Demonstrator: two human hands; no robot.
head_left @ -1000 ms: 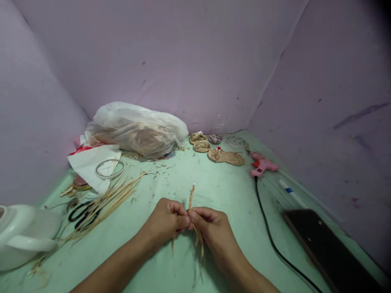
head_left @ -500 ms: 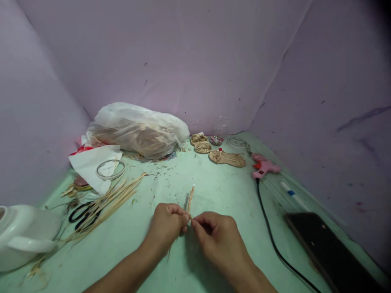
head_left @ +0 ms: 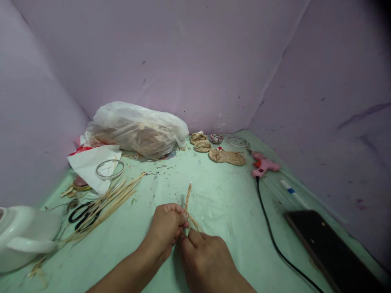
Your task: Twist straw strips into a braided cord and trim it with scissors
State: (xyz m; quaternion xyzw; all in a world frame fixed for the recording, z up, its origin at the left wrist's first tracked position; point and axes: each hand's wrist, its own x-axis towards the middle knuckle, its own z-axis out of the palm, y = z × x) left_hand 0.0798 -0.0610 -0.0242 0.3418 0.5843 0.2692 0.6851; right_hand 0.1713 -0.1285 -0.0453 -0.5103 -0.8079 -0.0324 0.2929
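A short braid of straw-coloured fibre points away from me over the table, its tip whitish. My left hand is closed and pinches the braid's near end between thumb and fingers. Just below and to the right, my right hand is closed too, its fingertips at the loose strands that come out of the braid. Some strands fan out above the right knuckles. The fingers partly hide where the strands cross.
To the left lie fibre strips, black-handled scissors and a white jug-like vessel. Behind stand a plastic bag, woven pieces and a bead container. At right are a pink glue gun, its cord and a phone.
My right hand has moved down and left and turned its knuckles up. Loose strands now show to the right of the braid. My left hand has stayed nearly in place.
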